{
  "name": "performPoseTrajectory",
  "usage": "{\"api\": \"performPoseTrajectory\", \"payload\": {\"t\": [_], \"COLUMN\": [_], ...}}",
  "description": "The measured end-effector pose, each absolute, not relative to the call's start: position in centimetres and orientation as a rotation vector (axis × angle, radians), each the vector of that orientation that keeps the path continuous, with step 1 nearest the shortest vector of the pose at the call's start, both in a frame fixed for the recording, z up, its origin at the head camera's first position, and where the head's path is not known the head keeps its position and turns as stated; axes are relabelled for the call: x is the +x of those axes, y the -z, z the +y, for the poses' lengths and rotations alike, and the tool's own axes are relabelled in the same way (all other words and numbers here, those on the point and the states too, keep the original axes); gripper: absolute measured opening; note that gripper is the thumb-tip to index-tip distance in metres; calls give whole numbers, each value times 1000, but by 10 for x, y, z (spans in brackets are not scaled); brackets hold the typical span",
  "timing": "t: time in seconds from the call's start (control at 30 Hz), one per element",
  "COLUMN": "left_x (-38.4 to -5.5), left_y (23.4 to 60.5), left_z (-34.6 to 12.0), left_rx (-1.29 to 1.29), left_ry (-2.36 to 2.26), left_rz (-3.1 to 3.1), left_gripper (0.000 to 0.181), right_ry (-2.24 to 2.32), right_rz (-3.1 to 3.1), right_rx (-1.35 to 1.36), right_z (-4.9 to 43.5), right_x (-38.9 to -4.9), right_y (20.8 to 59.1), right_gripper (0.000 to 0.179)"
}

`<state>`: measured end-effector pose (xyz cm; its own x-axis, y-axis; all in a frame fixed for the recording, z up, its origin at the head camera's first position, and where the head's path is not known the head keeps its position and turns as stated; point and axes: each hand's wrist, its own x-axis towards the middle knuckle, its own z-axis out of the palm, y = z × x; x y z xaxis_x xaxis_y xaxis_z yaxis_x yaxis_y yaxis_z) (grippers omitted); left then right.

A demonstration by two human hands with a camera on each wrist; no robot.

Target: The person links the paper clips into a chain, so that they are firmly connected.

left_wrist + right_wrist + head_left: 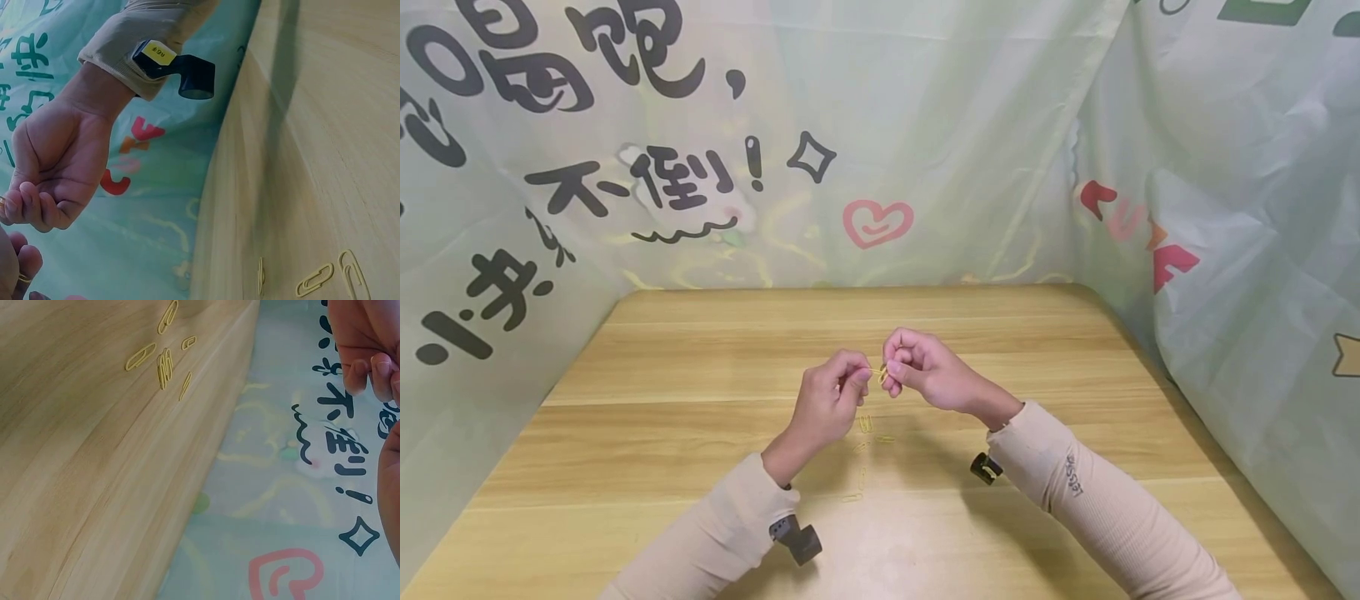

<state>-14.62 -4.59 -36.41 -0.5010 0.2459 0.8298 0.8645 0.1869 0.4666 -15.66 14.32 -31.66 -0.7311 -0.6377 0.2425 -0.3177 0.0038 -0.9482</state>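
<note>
My left hand (829,398) pinches a yellow paper clip (875,372) between thumb and fingertips, above the table. Facing it, my right hand (934,372) pinches a yellow paper clip (883,377) that meets the first one in the small gap between the hands. Whether the two clips are linked, I cannot tell. Fingers partly hide both clips. In the left wrist view, a bit of yellow wire (24,277) shows at the left fingers. The right wrist view catches both hands only at its right edge, the held clips out of sight.
Several loose yellow paper clips (866,423) lie scattered on the wooden table (700,467) below and nearer than the hands. Printed cloth (970,150) hangs along the back and both sides of the table. A dark wrist camera (797,540) juts from the left sleeve.
</note>
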Motion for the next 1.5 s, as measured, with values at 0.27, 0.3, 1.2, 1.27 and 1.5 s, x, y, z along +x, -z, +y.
{"api": "performPoseTrajectory", "payload": {"t": [0.27, 0.3, 1.2, 1.27, 1.5], "left_x": [-146, -146, -147, -147, -146], "left_y": [362, 362, 364, 364, 362], "left_z": [-46, -46, -45, -45, -45], "left_rx": [-1049, -1052, -1061, -1067, -1068], "left_ry": [1319, 1315, 1361, 1357, 1331], "left_rz": [-1854, -1855, -1825, -1826, -1822], "left_gripper": [26, 28, 25, 26, 29], "right_ry": [1800, 1802, 1795, 1791, 1775], "right_rz": [2000, 1996, 1991, 1981, 1999], "right_rx": [-1025, -1029, -1083, -1104, -1125], "right_z": [144, 144, 143, 143, 143], "right_x": [-156, -155, -158, -158, -155], "right_y": [316, 315, 316, 317, 316], "right_gripper": [7, 7, 7, 7, 7]}}
